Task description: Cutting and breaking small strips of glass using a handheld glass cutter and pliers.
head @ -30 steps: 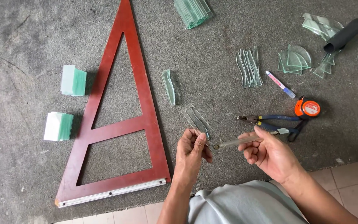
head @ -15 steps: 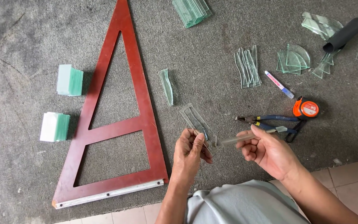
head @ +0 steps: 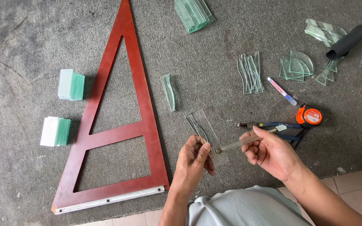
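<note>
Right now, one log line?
left hand: pinching glass strip | right hand: holding glass cutter | tip at strip

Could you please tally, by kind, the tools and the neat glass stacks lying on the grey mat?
Red wooden triangle frame: 1
Blocks of stacked green-edged glass: 3
Orange tape measure: 1
Blue-handled pliers: 1
Marker pen: 1
Glass cutter, in the right hand: 1
Total: 8

Both hands [head: 195, 161] [head: 269, 152] curled in pinch grips, close together.
</note>
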